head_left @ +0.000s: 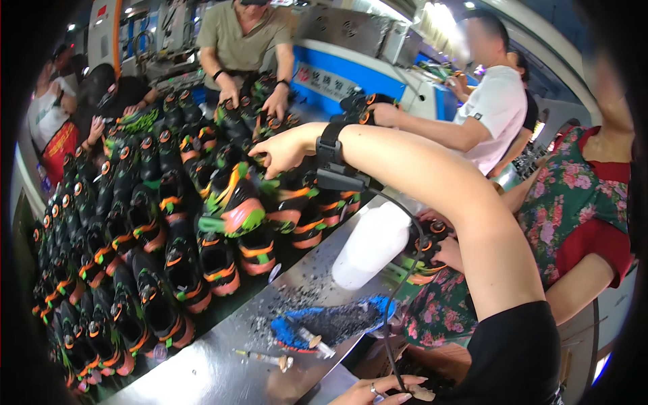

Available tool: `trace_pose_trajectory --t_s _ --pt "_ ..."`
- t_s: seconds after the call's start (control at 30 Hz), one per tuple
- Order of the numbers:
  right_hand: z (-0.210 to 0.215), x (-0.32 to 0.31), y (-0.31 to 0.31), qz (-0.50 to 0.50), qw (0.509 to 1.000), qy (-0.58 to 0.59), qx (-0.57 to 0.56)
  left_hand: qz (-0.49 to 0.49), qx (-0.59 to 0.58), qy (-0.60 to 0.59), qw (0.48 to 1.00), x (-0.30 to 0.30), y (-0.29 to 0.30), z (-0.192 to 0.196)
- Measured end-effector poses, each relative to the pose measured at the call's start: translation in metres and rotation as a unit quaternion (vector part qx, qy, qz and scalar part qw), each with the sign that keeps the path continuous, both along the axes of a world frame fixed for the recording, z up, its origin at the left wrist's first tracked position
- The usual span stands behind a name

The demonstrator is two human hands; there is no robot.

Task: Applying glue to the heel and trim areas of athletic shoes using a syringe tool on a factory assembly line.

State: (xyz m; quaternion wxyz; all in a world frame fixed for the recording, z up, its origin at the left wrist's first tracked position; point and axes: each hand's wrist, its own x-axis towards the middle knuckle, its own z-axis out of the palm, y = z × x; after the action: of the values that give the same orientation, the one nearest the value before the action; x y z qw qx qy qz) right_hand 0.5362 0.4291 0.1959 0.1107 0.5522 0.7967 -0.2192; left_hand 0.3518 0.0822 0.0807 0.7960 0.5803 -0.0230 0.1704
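Observation:
My right arm, in a black sleeve, reaches across from the lower right. My right hand is over the near edge of the shoe pile, its index finger stretched out and its other fingers loosely bent. Just beyond its fingertips a slightly blurred black, orange and green sports shoe lies tilted on the other shoes; I see no grip on it. At the lower edge, my left hand, with a ring, is partly cut off. Its fingers close on a small beige piece that I cannot identify.
Rows of matching shoes fill the left. A white plastic bottle, a blue tray of dark crumbs and a thin brush-like tool lie on the metal tabletop. A cable hangs from my right wristband. Co-workers stand around.

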Motion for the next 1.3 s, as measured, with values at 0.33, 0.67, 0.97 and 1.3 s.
trace_pose_trajectory --t_s 0.33,0.67,0.97,1.3 --pt "-0.029 -0.01 0.031 -0.008 0.994 -0.093 0.051 0.027 0.016 -0.034 0.999 -0.025 0.021 0.003" --pt "-0.044 -0.018 -0.011 -0.135 0.977 -0.155 -0.05 0.068 0.002 -0.039 0.997 -0.066 -0.017 0.013" --pt "-0.024 -0.031 -0.019 -0.153 0.977 0.125 -0.079 0.088 0.027 -0.039 0.995 -0.076 -0.03 0.019" --pt "-0.014 -0.062 -0.017 0.075 0.997 0.032 0.006 0.097 0.054 0.005 0.994 -0.083 -0.032 0.017"
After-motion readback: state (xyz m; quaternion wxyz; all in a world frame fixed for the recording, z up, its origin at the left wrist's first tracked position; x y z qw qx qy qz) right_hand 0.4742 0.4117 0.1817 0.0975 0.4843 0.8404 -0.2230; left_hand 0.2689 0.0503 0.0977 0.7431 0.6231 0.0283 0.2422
